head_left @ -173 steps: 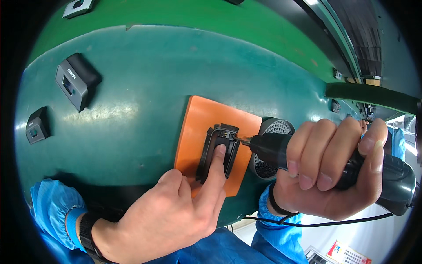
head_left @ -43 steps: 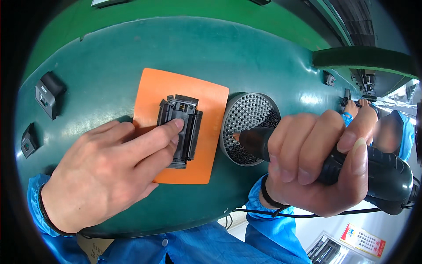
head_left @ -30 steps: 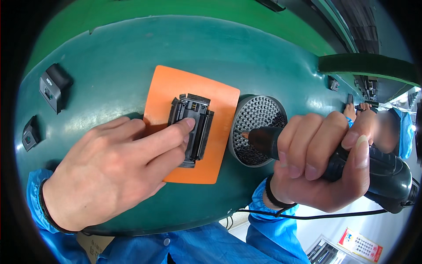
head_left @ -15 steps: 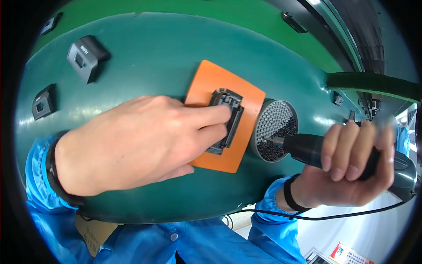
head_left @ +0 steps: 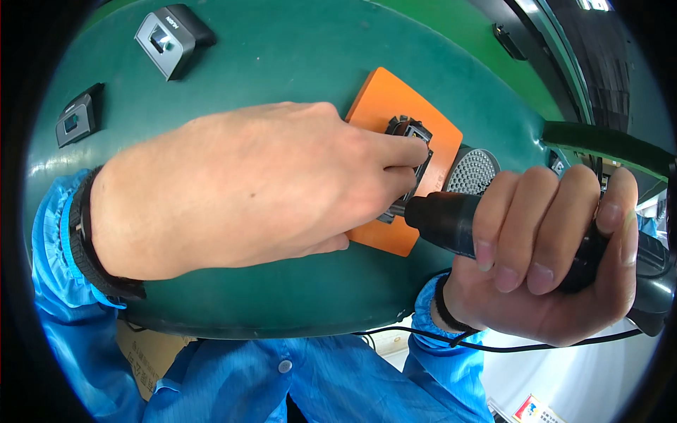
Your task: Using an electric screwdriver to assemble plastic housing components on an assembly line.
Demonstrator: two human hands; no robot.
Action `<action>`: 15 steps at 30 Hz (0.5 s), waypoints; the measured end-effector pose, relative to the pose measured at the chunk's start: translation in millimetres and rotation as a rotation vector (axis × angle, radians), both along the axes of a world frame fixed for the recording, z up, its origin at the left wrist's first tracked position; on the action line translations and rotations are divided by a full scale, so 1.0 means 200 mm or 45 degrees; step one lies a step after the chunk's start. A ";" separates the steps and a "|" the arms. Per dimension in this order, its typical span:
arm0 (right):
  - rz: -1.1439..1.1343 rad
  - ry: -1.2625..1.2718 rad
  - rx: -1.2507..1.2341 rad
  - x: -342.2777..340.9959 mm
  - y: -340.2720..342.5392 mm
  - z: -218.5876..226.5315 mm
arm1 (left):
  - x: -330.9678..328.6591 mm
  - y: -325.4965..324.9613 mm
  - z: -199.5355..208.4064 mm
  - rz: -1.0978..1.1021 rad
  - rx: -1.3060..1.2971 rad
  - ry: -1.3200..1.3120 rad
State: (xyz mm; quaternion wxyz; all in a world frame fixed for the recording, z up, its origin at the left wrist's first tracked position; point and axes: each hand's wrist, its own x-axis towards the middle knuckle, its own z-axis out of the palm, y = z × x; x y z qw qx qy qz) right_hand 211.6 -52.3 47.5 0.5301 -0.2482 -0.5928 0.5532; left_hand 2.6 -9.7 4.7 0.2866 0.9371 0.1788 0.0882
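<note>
Screwdriver (head_left: 446,221) has moved from cup (head_left: 474,169) to casing (head_left: 424,171), its handle wrapped in my right hand (head_left: 546,264); my left hand (head_left: 324,176), pinch unclear, likely braces the casing against slipping.

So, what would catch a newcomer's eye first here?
The bright orange board on the green table, with a black part lying on it under the left hand. Then, at the right, the right hand gripping a black electric screwdriver, aimed at the part's lower end.

Device part (head_left: 402,127) resting on a pad (head_left: 381,99)
A round container (head_left: 474,170) is standing just right of the pad; one housing (head_left: 171,44) is lying leftward on the worktop (head_left: 282,60), another housing (head_left: 77,121) farther left.
</note>
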 end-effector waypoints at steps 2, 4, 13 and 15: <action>-0.002 0.021 -0.013 0.01 0.01 -0.02 | 0.00 0.00 0.01 -0.028 -0.023 0.043; 0.150 0.060 0.070 0.06 0.05 -0.07 | 0.01 0.00 0.02 -0.027 -0.034 0.055; 0.003 -0.054 0.078 0.01 0.01 -0.04 | 0.01 0.00 0.00 -0.009 -0.049 0.034; -0.028 -0.078 0.069 -0.02 -0.01 -0.03 | 0.01 0.01 0.00 -0.005 -0.041 0.020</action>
